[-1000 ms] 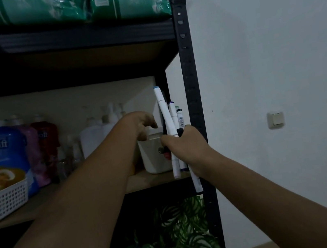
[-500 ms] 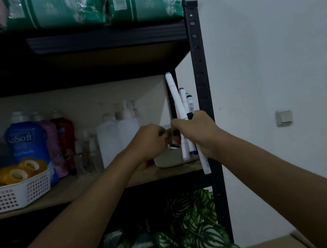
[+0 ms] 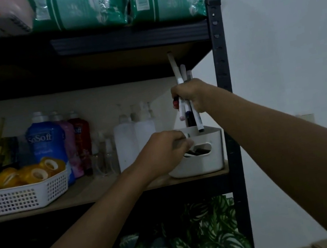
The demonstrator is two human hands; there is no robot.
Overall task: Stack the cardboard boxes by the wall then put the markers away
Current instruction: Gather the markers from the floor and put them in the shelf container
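Note:
My right hand (image 3: 191, 95) grips a bundle of several white markers (image 3: 178, 73), held upright just above a small white bin (image 3: 203, 160) on the right end of the middle shelf. The markers' lower tips hang over the bin's opening. My left hand (image 3: 163, 152) holds the bin's near left rim, fingers curled by its handle cut-out. Dark markers lie inside the bin, seen through the cut-out. No cardboard boxes are clearly in view.
A black metal shelf post (image 3: 225, 91) stands right of the bin. White bottles (image 3: 134, 137), coloured detergent bottles (image 3: 47, 143) and a white basket of tape rolls (image 3: 23, 195) fill the shelf to the left. Green packs (image 3: 116, 1) sit above, plant leaves (image 3: 198, 237) below.
My right hand rose with the markers and now holds them over the bin. My left hand dropped from beside the right hand to the bin's rim. The view moved closer.

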